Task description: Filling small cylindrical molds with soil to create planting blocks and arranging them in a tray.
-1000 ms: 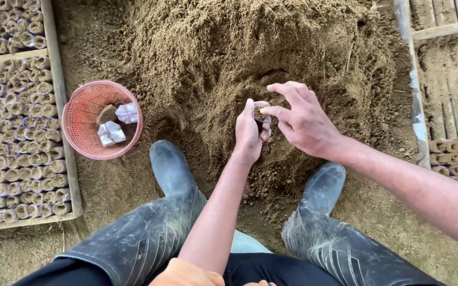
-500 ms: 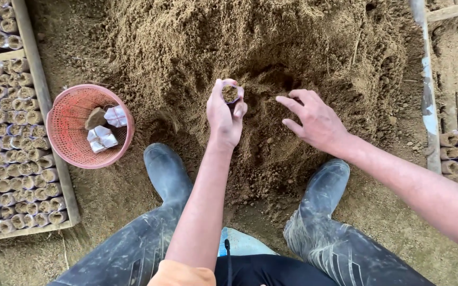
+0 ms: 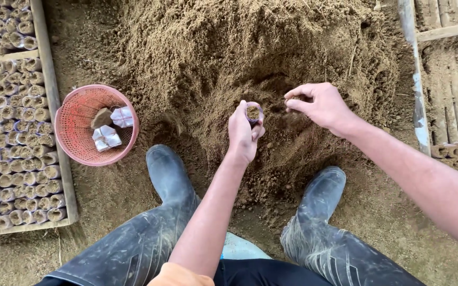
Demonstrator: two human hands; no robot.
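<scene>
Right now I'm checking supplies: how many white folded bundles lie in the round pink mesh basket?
2: one white folded bundle at the upper right of the round pink mesh basket, another white bundle lower down. A brown lump beside them may hide more.

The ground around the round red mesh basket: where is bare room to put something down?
Bare packed soil lies below the round red mesh basket, between the wooden tray of filled soil tubes and the left dark rubber boot. Another bare patch lies right of the right dark rubber boot. It is crowded at the loose brown soil heap, where both hands work.
</scene>
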